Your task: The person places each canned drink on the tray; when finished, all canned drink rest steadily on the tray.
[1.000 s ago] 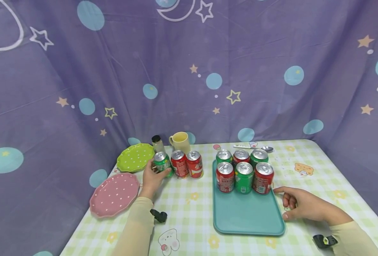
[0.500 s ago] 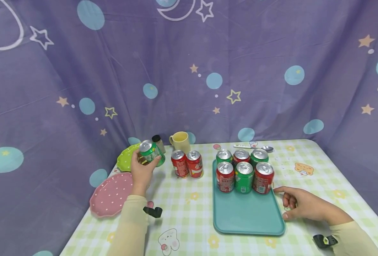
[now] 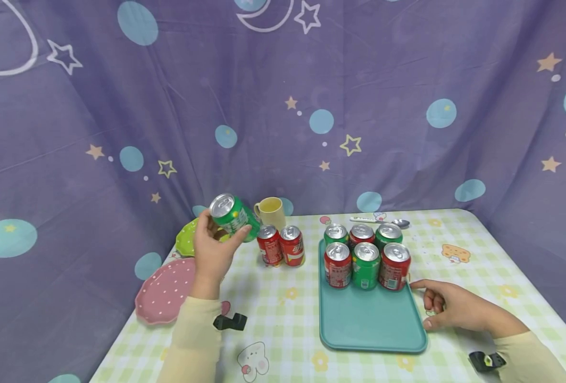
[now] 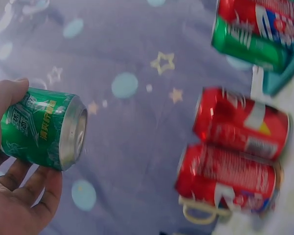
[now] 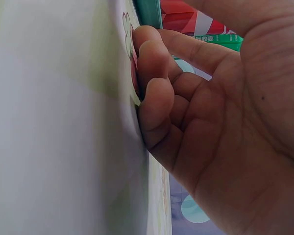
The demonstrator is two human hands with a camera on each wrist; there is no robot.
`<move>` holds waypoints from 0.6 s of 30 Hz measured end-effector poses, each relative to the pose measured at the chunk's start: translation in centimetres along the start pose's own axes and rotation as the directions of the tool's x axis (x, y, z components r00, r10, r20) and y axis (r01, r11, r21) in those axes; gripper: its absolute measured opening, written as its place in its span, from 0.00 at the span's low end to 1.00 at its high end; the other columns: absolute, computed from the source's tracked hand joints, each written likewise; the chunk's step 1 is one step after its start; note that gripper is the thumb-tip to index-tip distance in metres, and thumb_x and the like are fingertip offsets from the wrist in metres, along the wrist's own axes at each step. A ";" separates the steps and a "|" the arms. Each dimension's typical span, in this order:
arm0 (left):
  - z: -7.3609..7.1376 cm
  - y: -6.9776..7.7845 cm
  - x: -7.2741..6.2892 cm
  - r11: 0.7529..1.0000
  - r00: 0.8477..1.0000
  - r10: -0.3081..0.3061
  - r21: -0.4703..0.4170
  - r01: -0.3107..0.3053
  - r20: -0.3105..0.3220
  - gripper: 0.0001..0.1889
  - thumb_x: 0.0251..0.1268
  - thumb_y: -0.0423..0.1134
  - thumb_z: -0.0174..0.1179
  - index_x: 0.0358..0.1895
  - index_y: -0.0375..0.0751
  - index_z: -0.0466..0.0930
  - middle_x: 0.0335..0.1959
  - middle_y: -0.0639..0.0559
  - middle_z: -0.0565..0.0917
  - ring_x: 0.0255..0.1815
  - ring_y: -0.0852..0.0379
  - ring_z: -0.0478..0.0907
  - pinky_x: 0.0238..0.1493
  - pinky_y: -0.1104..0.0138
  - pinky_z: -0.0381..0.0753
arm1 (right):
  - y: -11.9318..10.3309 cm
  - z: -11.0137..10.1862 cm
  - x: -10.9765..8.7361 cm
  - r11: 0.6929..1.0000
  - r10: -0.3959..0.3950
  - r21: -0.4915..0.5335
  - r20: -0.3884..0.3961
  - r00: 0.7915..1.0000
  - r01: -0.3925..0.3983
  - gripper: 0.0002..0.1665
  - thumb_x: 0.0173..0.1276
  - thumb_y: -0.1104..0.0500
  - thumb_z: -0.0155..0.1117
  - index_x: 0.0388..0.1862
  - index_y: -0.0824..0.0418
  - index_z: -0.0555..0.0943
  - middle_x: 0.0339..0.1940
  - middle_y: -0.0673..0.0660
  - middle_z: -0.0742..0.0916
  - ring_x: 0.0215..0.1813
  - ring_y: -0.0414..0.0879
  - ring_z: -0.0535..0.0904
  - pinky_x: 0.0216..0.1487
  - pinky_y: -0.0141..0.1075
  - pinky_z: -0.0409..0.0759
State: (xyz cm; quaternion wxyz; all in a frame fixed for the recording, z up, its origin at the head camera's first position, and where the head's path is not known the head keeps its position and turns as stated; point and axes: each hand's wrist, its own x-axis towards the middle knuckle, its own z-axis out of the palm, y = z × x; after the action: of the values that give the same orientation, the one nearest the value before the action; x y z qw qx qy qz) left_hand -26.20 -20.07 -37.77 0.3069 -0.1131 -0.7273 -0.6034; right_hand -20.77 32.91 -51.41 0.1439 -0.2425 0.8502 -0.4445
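My left hand [image 3: 212, 259] holds a green soda can [image 3: 235, 217] up off the table, its top tilted to the left. In the left wrist view the thumb and fingers curl round the can [image 4: 39, 127]. Two red soda cans, one [image 3: 269, 247] beside the other [image 3: 292, 247], stand upright just right of the held can. My right hand [image 3: 465, 308] rests on the table by the right edge of the teal tray [image 3: 374, 327], fingers loosely bent and holding nothing. Its index fingertip and thumb lie at the tray's rim. Several red and green cans [image 3: 365, 266] stand in two rows on the tray's far half.
A pink dotted plate [image 3: 165, 292] and a green dotted plate [image 3: 185, 238], partly behind the left hand, lie at the left. A yellow mug [image 3: 271, 213] stands behind the red cans. At the back right lies a spoon [image 3: 400, 223]. A purple curtain [image 3: 283, 175] hangs behind the table.
My left hand has lifted the green can from its place beside the red cans, moving it up and leftward, then tilting it more. The right hand and tray have stayed still.
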 end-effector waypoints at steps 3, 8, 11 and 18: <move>1.0 1.1 -0.7 0.999 0.998 0.035 -0.016 -0.034 0.054 0.34 0.55 0.33 0.81 0.65 0.40 0.73 0.56 0.52 0.84 0.55 0.52 0.81 0.52 0.64 0.82 | -0.1 0.0 0.0 1.000 0.000 0.001 0.001 1.000 0.000 0.51 0.56 0.58 0.84 0.73 0.73 0.68 0.39 0.57 0.79 0.32 0.42 0.74 0.30 0.33 0.76; 2.9 2.4 -2.1 0.997 0.984 0.077 -0.035 -0.073 0.162 0.35 0.55 0.33 0.81 0.65 0.42 0.73 0.57 0.52 0.82 0.55 0.51 0.81 0.51 0.64 0.82 | -0.3 0.0 -0.1 1.000 -0.004 0.001 0.003 1.000 0.004 0.51 0.57 0.57 0.84 0.73 0.74 0.68 0.39 0.57 0.79 0.32 0.42 0.74 0.30 0.33 0.76; 4.2 2.8 -3.2 0.996 0.973 0.085 -0.030 -0.080 0.217 0.36 0.55 0.34 0.81 0.67 0.46 0.73 0.57 0.52 0.82 0.55 0.52 0.81 0.51 0.64 0.83 | -0.2 0.0 0.0 1.000 -0.004 -0.007 0.002 1.000 0.004 0.51 0.57 0.57 0.84 0.73 0.73 0.69 0.39 0.57 0.79 0.32 0.41 0.74 0.30 0.33 0.76; 7.2 3.1 -5.5 0.997 0.925 0.045 -0.076 -0.018 0.377 0.38 0.53 0.38 0.83 0.68 0.54 0.74 0.56 0.53 0.84 0.52 0.52 0.84 0.49 0.53 0.88 | 0.0 0.0 0.1 1.000 0.013 -0.003 0.009 1.000 -0.013 0.50 0.57 0.57 0.84 0.73 0.72 0.68 0.39 0.57 0.79 0.32 0.41 0.74 0.30 0.33 0.75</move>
State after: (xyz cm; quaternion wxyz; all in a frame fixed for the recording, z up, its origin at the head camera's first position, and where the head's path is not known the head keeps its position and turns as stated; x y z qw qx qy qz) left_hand -22.44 -11.34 -39.10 0.1661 -0.2500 -0.7490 -0.5907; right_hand -20.84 32.89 -51.40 0.1502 -0.2392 0.8518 -0.4412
